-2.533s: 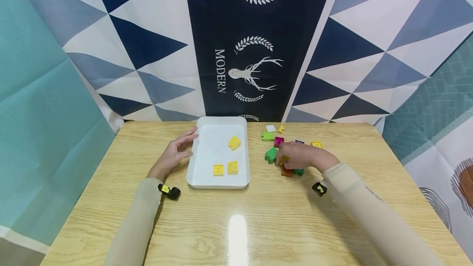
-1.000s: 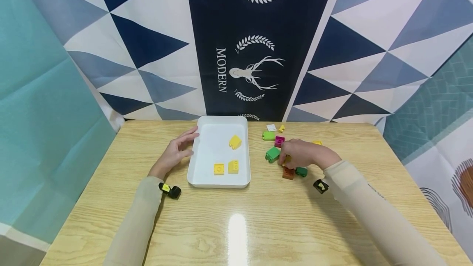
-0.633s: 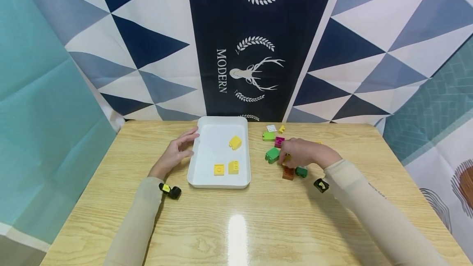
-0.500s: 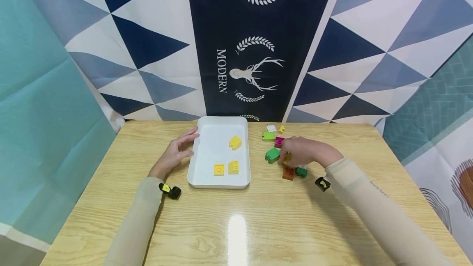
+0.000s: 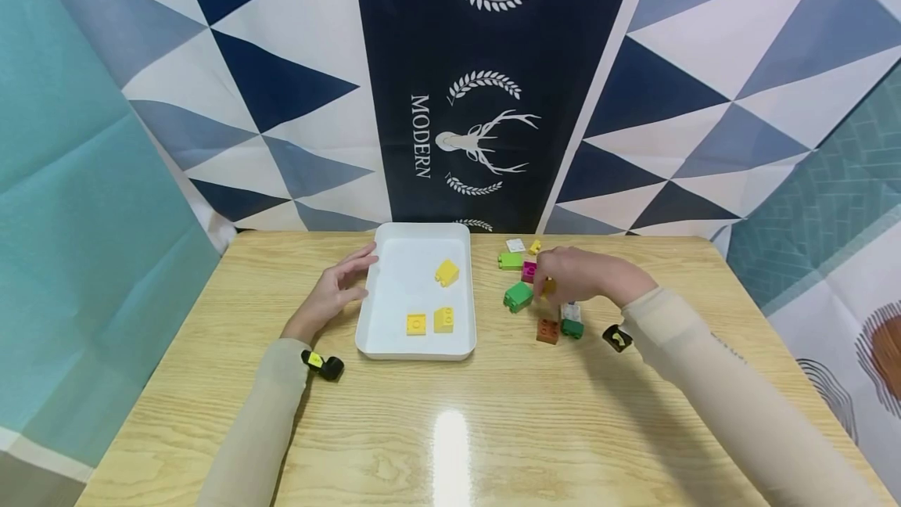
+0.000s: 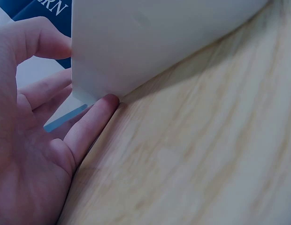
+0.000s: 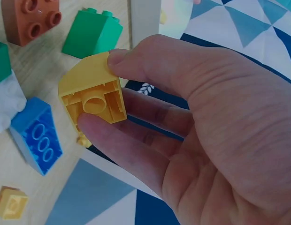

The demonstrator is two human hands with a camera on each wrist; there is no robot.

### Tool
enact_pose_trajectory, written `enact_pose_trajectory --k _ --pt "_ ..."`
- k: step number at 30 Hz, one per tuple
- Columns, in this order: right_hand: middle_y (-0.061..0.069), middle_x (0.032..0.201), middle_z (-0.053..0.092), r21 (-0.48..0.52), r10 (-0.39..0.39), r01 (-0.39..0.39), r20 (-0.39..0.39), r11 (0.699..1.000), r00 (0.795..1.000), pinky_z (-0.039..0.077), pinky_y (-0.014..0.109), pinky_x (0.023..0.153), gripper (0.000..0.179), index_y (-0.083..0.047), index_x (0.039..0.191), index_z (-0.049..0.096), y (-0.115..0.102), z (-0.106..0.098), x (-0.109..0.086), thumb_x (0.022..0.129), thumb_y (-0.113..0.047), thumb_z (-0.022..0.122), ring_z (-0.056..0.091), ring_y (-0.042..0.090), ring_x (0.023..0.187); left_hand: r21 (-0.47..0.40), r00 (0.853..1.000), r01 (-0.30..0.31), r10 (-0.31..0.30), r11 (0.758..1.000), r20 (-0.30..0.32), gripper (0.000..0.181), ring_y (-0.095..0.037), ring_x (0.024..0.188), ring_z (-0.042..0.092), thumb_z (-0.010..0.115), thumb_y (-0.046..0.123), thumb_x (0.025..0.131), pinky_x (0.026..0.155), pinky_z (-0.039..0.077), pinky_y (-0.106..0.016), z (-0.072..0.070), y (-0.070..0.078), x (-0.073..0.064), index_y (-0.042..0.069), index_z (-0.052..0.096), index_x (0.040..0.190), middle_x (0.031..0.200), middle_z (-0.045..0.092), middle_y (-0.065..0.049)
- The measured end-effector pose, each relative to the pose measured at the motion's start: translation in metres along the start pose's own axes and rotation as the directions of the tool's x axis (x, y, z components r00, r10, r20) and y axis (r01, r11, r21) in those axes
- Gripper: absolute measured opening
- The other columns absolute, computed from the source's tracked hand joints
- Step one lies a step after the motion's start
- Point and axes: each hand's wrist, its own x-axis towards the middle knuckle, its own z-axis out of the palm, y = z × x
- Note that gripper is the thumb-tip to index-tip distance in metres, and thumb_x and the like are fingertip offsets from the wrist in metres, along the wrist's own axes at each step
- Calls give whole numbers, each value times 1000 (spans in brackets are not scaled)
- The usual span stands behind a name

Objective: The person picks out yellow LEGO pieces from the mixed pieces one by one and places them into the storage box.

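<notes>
My left hand (image 5: 329, 296) rests beside the white tray (image 5: 360, 335), fingertips against its left wall. In the left wrist view its fingers (image 6: 94, 124) reach the tray wall at the tabletop. Three yellow toy bricks lie in the tray: a sloped one (image 5: 446, 272), a flat square one (image 5: 416, 325) and one with studs (image 5: 443, 320). Over the loose bricks to the tray's right, my right hand (image 5: 584, 276) pinches a yellow sloped brick (image 7: 87, 70) between thumb and fingers. Its hollow underside faces the right wrist camera.
Near my right hand lie a green brick (image 5: 518, 297), a brown brick (image 5: 547, 330), a dark green brick (image 5: 572, 328), a magenta brick (image 5: 529, 271) and a lime brick (image 5: 510, 260). A blue brick (image 7: 36, 136) shows in the right wrist view. Behind the table hangs a patterned cloth (image 5: 281, 92).
My right hand has shifted slightly toward the back with the yellow brick, uncovering more of the brown brick and a white brick beside the dark green one. My left hand keeps its place.
</notes>
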Motion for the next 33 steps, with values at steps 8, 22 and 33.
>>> enact_pose_trajectory --k 8,22,33 --pt "10 119 80 -11 -40 40 -19 999 999 66 49 99 20 -9 108 89 -2 -4 2 96 0 76 67 22 102 4 1000 3 -3 1000 2 62 -44 177 21 64 -10 100 120 31 2 0 0 -1 -10 53 161 189 26 -19" --pt "14 120 78 -26 -45 44 -50 999 998 65 45 96 26 -9 110 90 -11 -13 14 95 4 73 65 21 98 5 1000 0 0 1000 -3 62 -44 177 21 65 -10 99 120 31 2 0 -1 -1 -11 53 160 188 27 -20" --pt "15 124 76 -63 -67 63 -75 996 995 65 50 99 23 -8 115 88 -21 -25 21 99 0 75 68 25 104 6 1000 15 -15 1000 -2 63 -42 177 21 65 -8 100 120 31 2 0 0 0 -8 53 162 189 26 -17"
